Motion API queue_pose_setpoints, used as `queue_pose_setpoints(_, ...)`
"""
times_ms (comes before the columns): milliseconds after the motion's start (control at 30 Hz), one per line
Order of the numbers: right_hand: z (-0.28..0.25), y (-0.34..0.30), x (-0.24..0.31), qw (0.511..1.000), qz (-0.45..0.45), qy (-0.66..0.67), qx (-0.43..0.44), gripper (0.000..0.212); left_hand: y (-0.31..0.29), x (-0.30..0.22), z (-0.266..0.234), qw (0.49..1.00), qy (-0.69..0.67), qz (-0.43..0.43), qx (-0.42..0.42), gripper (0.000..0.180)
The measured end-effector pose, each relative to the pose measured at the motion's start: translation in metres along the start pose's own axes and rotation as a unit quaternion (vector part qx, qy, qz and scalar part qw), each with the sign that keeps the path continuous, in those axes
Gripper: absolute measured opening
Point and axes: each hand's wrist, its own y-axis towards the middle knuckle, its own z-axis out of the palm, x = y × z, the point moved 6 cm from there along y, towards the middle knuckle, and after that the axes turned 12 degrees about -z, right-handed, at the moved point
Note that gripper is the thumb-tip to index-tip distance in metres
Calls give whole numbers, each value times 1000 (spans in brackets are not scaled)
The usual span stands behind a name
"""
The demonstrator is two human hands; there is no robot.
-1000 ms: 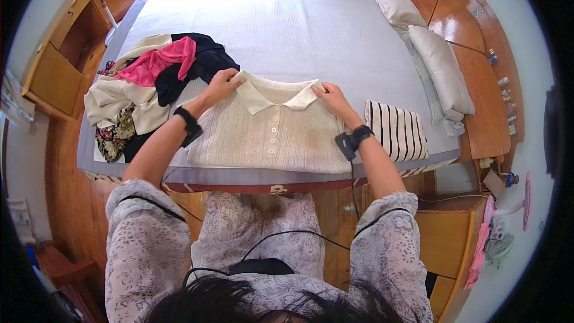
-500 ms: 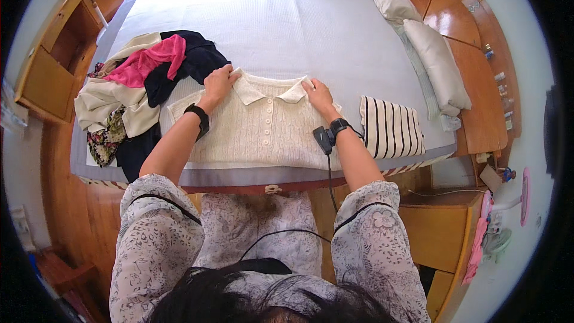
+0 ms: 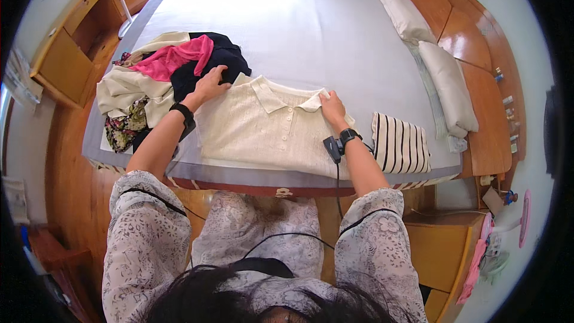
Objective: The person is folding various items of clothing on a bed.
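A cream knitted polo shirt (image 3: 257, 131) lies front up along the bed's near edge, its collar (image 3: 277, 97) pointing away from me and its button placket in the middle. My right hand (image 3: 333, 109) pinches the shirt's right shoulder beside the collar. At the left shoulder, my left hand (image 3: 210, 87) has its fingers apart, close to the fabric's edge and the clothes pile; whether it touches the shirt is unclear. My left forearm hides part of the shirt's left side.
A loose heap of clothes (image 3: 149, 93), cream, pink, dark and floral, lies on the left. To the right is a folded striped garment (image 3: 402, 143). Pillows (image 3: 445, 87) rest along the wooden headboard (image 3: 478, 93). A black cable (image 3: 339, 188) hangs from my right wrist device.
My left hand has let go of the shirt's left shoulder and shifted left, its fingers spreading. My right hand still holds its side. The whole view has shifted slightly.
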Motion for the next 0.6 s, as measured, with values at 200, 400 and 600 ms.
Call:
queue_pose_setpoints(200, -35, -46, 66, 958, -213, -136, -139, 42, -4, 15, 10, 988, -148, 17, -38, 50)
queue_pose_setpoints(400, -12, -113, 83, 923, -334, -137, -136, 49, -7, 13, 16, 958, -271, -76, 48, 39)
queue_pose_setpoints(600, 8, -112, 56, 947, -246, -185, -94, 50, -21, -5, 6, 982, -189, 18, -5, 29)
